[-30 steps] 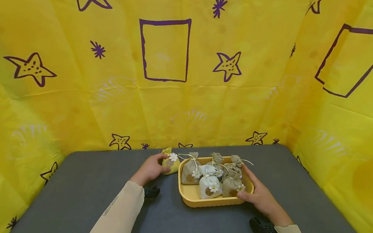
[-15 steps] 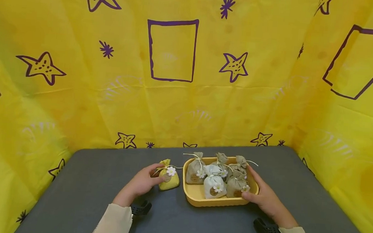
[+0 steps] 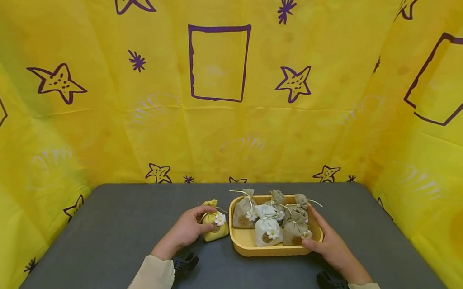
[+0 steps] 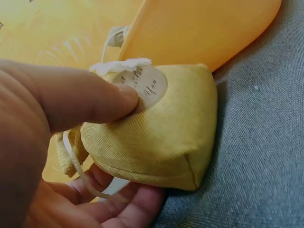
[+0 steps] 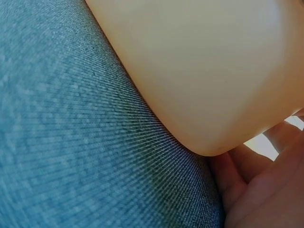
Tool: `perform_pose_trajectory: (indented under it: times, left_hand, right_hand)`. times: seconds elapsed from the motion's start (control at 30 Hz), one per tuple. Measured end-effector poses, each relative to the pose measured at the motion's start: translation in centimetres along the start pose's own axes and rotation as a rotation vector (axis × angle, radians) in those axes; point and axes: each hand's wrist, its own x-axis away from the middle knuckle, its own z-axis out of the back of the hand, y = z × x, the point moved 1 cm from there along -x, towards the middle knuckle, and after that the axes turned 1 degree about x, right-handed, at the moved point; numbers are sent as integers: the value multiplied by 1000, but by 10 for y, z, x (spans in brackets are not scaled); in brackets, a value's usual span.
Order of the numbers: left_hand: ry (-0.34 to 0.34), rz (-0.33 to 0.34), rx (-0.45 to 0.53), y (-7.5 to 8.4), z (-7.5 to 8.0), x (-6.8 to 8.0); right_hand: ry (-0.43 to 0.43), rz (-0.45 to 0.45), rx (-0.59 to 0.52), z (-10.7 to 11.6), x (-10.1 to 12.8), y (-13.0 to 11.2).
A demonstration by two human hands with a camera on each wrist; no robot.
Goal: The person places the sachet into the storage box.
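Note:
My left hand [image 3: 187, 226] grips a small yellow drawstring pouch [image 3: 217, 234] beside the tray's left end. The thumb lies across its round paper label in the left wrist view, and fingers curl beneath the cloth pouch [image 4: 175, 128]. A white flower hangs on its front. The right hand [image 3: 331, 247] holds the right end of a yellow plastic tray [image 3: 247, 250], thumb at the near rim and fingers along the outer wall. Inside stand a white pouch [image 3: 266, 238] and several grey-brown pouches [image 3: 243, 214], tied with cord. In the right wrist view the tray wall [image 5: 204, 71] partly hides the fingers.
A dark grey cloth-covered table [image 3: 127, 227] lies under everything. Yellow fabric [image 3: 210, 129] printed with purple stars and frames rises behind it and at both sides. Black straps [image 3: 185, 262] circle the wrists.
My left hand has drawn the yellow pouch nearer from beside the tray's far left corner, then shifted it right toward the tray. The right hand stays at the tray; the head view has turned slightly left.

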Motion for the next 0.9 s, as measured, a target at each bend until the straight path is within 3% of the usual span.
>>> perform_pose_trajectory:
  times: [0.17, 0.37, 0.6, 0.9]
  left_hand:
    - [-24, -1, 8, -3, -2, -2]
    - [1, -24, 13, -2, -1, -2]
    - [88, -62, 31, 6, 8, -1]
    - [194, -36, 67, 16, 17, 5]
  right_hand:
    - [-2, -14, 22, 0, 0, -3]
    - [-2, -18, 30, 0, 1, -4]
    - [11, -38, 74, 1, 2, -7]
    - [9, -35, 74, 0, 2, -9]
